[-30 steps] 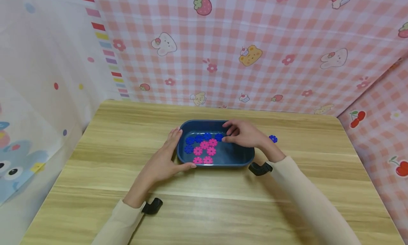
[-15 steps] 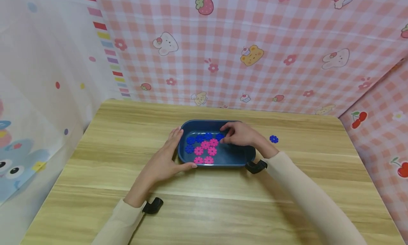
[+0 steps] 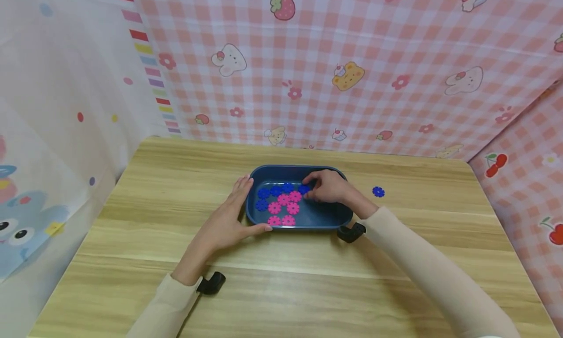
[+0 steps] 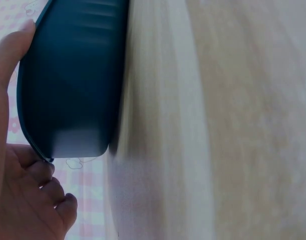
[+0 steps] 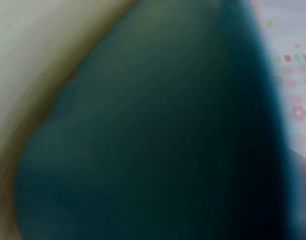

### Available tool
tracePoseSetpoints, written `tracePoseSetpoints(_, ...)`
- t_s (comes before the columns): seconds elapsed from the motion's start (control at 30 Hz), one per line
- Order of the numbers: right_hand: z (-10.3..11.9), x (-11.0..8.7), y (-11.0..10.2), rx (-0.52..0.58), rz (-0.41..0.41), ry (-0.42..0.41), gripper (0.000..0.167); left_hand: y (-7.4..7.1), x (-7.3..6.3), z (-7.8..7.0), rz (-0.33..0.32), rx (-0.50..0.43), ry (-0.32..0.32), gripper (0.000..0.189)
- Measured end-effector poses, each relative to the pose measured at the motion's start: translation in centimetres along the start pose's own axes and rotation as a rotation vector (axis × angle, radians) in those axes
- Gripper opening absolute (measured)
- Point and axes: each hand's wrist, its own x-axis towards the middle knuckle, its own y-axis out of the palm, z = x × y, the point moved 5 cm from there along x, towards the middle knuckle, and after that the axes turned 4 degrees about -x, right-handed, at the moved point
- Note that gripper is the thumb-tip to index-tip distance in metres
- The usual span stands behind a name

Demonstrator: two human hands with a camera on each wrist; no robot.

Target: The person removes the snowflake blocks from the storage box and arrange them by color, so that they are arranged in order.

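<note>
Your spread left hand (image 3: 226,221) braces the tray (image 3: 317,216); your right hand (image 3: 331,187) half-curls, pinch unclear, blue flower (image 3: 302,188) at its fingertips: go lightly.

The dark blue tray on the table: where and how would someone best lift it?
The tray is probably best held at both short ends, one hand from each side: it is long, with a rim to grip, and the left hand holds one end. Keep it level, since flower pieces lie inside.
</note>
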Motion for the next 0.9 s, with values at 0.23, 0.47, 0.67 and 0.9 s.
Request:
tracePoseSetpoints(0.23,-0.1,0.2,0.3,-0.036,-0.060,-0.012,0.028,0.0,0.0,0.0,-0.003,0.019,0.007,0.124)
tracePoseSetpoints(0.47,0.1,0.0,0.3,-0.054,-0.044,-0.021,0.028,0.0,0.0,0.0,-0.010,0.015,0.012,0.125)
tracePoseSetpoints(0.67,0.5,-0.5,0.1,-0.094,-0.086,-0.083,0.026,0.0,-0.1,0.0,-0.013,0.020,0.016,0.123)
tracePoseSetpoints(0.9,0.9,-1.0,0.1,-0.113,-0.116,-0.097,0.020,0.0,0.0,0.0,-0.015,0.014,0.013,0.123)
